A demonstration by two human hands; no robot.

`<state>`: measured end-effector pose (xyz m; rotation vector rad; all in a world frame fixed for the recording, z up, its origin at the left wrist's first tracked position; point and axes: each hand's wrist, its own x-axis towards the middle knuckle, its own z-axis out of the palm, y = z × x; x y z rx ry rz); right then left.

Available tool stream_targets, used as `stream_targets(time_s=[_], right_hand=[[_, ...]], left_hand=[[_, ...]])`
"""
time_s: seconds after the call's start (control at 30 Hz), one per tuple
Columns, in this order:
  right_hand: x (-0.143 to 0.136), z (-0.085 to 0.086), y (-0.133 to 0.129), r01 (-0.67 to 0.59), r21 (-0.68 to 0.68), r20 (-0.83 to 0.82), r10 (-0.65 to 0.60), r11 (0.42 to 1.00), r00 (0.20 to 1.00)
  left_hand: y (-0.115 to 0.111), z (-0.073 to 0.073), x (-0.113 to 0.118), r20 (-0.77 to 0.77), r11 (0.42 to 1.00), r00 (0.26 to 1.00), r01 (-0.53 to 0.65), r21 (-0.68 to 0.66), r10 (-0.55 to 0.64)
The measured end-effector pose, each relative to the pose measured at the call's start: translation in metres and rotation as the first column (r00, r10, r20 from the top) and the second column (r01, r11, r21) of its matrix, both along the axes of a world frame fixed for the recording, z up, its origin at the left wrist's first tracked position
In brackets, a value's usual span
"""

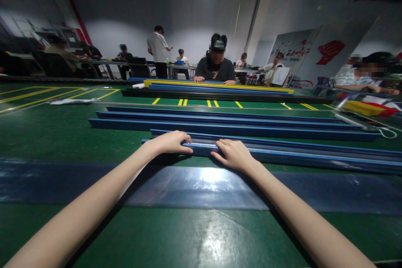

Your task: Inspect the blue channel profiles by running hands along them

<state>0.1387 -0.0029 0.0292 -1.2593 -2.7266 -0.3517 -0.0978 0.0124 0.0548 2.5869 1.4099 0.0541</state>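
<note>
A long blue channel strip (301, 159) runs crosswise in front of me, its open side facing up. My left hand (174, 141) is closed on it near its left end, thumb on the near wall and fingers over the top edge. Some way to the right, my right hand (235, 154) grips the same strip in the same manner. Directly behind lies another blue strip (333, 145), close alongside it. Between my forearms, a flat, shiny bluish sheet (201, 190) stretches across the green table (176, 236).
Farther back lie several more blue strips (226, 127), then a black strip (226, 96) and a yellow strip (220, 86). A white cable (387, 133) curls at the right. Across the table sits a person (215, 67), hands near the far strips. Other people work behind.
</note>
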Motion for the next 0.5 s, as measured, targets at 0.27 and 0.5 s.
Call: stream_targets(time_s=[0.27,0.5], right_hand=[[0.0,0.001,0.0,0.005,0.006,0.014,-0.005,1.0,1.0],[0.0,-0.001,0.001,0.001,0.018,0.01,-0.001,1.0,1.0]], left_hand=[[-0.005,0.016,-0.005,-0.11,0.993,0.991,-0.086,-0.079,0.077],[-0.002,0.018,-0.011,-0.176,0.988,0.979,-0.125,-0.093,0.107]])
